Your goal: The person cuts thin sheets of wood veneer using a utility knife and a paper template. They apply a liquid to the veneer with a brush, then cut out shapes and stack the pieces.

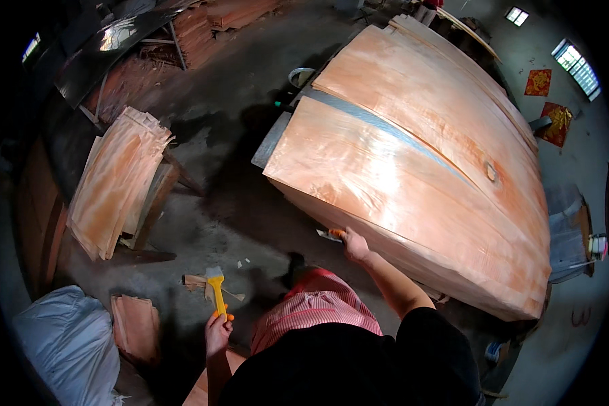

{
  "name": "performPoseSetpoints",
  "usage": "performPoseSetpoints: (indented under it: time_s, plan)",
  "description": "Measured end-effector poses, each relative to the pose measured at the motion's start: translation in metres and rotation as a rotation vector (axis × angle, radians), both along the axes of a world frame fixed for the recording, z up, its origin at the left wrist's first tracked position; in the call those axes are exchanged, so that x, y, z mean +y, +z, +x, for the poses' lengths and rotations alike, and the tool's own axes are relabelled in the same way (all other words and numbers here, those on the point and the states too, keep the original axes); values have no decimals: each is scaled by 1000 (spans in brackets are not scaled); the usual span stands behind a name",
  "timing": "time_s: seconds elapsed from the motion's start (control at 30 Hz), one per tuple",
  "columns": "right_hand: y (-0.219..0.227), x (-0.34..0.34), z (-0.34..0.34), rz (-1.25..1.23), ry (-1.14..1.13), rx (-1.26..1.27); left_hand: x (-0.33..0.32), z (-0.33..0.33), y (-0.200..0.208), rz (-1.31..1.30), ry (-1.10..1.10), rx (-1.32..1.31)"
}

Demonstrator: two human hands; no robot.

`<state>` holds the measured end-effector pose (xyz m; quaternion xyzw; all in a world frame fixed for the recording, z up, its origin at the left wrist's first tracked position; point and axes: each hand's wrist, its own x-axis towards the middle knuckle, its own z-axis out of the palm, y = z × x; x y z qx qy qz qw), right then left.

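My left hand (pixel 218 331) is closed round the lower handle of a yellow scraper (pixel 217 292), its broad pale end pointing up and away from me. A bit of orange shows beside those fingers; I cannot make out what it belongs to. My right hand (pixel 356 246) grips an orange-handled bladed tool (pixel 336 233), held beside the near edge of a large stack of thin wood veneer sheets (pixel 345 162). Whether its short blade touches the stack, I cannot tell. A second veneer stack (pixel 413 88) lies beyond, with a grey-blue strip between the two.
To the left, more veneer sheets (pixel 118 186) rest on a low wooden stand. A white sack (pixel 71 345) and a small veneer pile (pixel 136 328) sit at lower left. Scraps (pixel 196 281) lie on the dark floor (pixel 216 210). Another person (pixel 426 12) stands at the far end.
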<state>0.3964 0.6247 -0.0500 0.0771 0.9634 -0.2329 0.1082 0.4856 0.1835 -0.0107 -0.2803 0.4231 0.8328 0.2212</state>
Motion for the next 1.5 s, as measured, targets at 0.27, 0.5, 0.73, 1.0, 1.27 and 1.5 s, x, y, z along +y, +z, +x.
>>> performPoseSetpoints:
  time_s: [0.27, 0.5, 0.73, 1.0, 1.27, 1.5]
  plan:
    - [27, -25, -164, 76, 55, 482, -21, -149, 13, -174, -33, 103]
    - [19, -21, -218, 157, 55, 331, -5, -331, 48, -195, -166, 113]
    - [30, -27, -232, 68, -111, 245, 84, -530, 74, -187, -506, 189]
    - [40, -73, -267, 12, -592, 203, 259, -742, -2, -311, -1076, 336]
    - [36, -114, -324, 16, -1143, 110, 397, -822, -72, -133, -1251, 153]
    - [35, -120, -348, 47, -1277, -98, 363, -831, -79, -208, -1305, -212]
